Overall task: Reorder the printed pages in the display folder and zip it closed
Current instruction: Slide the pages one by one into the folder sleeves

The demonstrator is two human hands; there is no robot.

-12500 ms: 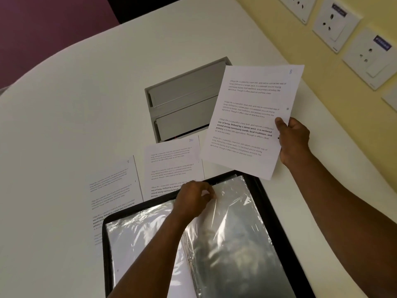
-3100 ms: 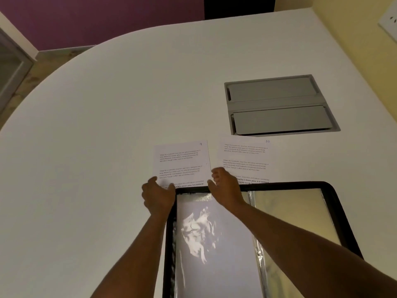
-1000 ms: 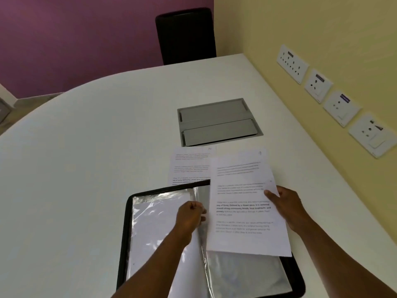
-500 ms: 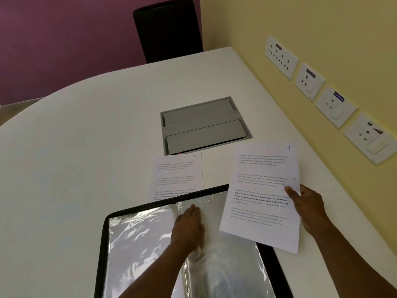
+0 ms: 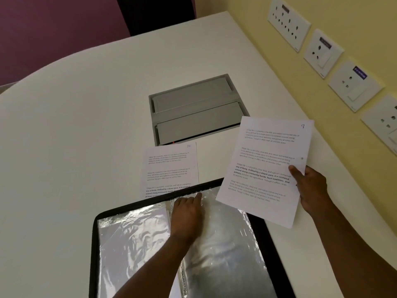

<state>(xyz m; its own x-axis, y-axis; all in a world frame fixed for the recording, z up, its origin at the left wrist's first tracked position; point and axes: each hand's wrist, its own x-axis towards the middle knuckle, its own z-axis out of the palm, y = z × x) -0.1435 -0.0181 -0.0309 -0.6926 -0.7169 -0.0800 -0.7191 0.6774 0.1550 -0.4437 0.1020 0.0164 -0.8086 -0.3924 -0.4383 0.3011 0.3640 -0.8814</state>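
the right hand (image 5: pixel 312 190) pinches page 9 (image 5: pixel 266 168) at its right edge, long axis running away from the wrist, header far. the left hand (image 5: pixel 188 214) lies flat, fingers straight, on a clear sleeve (image 5: pixel 223 244) of the open display folder (image 5: pixel 261 229). held by one edge, the sheet could buckle at the sleeve mouth. page 10 (image 5: pixel 169 168) lies beyond the left fingertips.

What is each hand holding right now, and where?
Right hand pinches white printed page marked 9 at its right edge; left hand presses clear plastic sleeve.

White table (image 5: pixel 64 147) carries 1 recessed grey cable box (image 5: pixel 196 109) with 2 closed flaps. Yellow wall (image 5: pixel 247 9) holds a row of socket plates (image 5: pixel 289 22). Black chair (image 5: pixel 156 14) stands beyond the table.
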